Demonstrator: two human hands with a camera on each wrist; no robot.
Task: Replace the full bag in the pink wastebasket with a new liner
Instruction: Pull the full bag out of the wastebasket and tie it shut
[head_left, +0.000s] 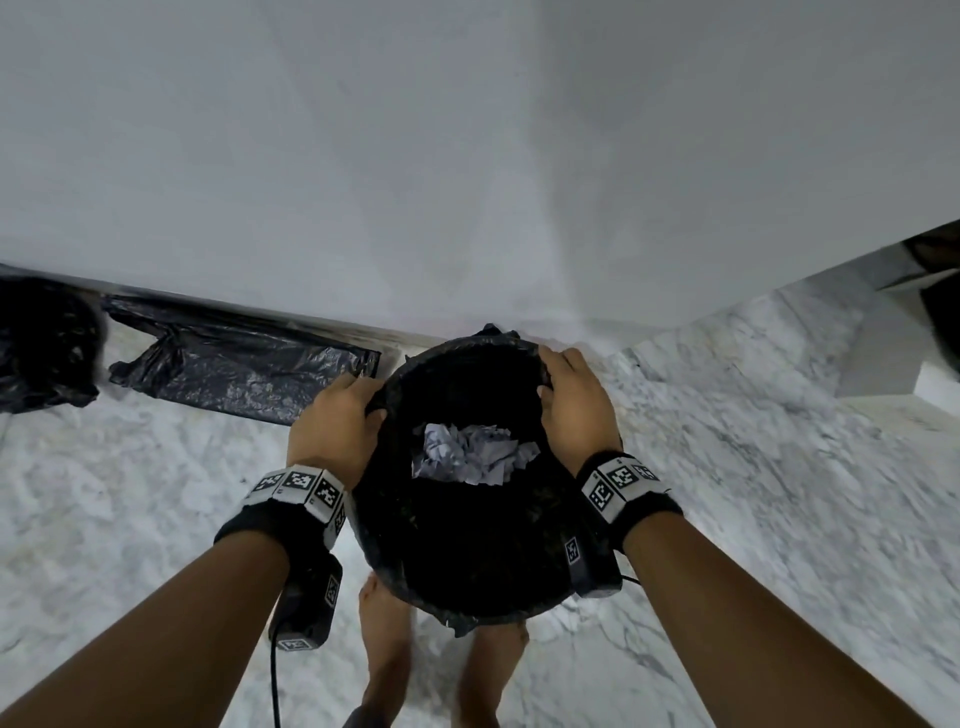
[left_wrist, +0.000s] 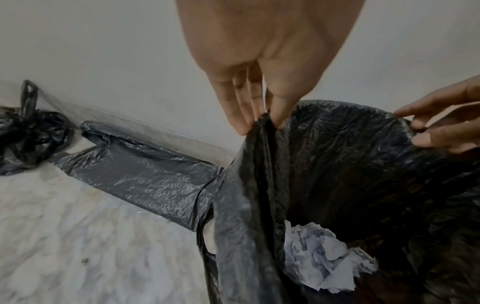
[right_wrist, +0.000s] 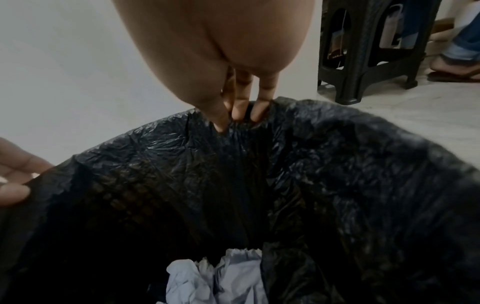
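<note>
A black full bag (head_left: 467, 551) stands open in front of me, hiding the wastebasket underneath. Crumpled white paper (head_left: 470, 453) lies inside it, also seen as crumpled paper (left_wrist: 327, 253) in the left wrist view. My left hand (head_left: 340, 415) pinches the bag's left rim, with its fingertips (left_wrist: 279, 121) closed on a fold of plastic. My right hand (head_left: 574, 400) pinches the far right rim, its fingertips (right_wrist: 240, 114) pressed into the gathered bag edge (right_wrist: 259, 127). A flat new black liner (head_left: 244, 364) lies on the floor by the wall, left of the bag.
A tied black bag (head_left: 44, 343) sits at far left by the wall. The floor (head_left: 753, 467) is white marble. A dark plastic stool (right_wrist: 369, 51) stands to the right, with another person's sandalled foot (right_wrist: 457, 67) beyond it. My bare feet (head_left: 387, 639) stand under the bag.
</note>
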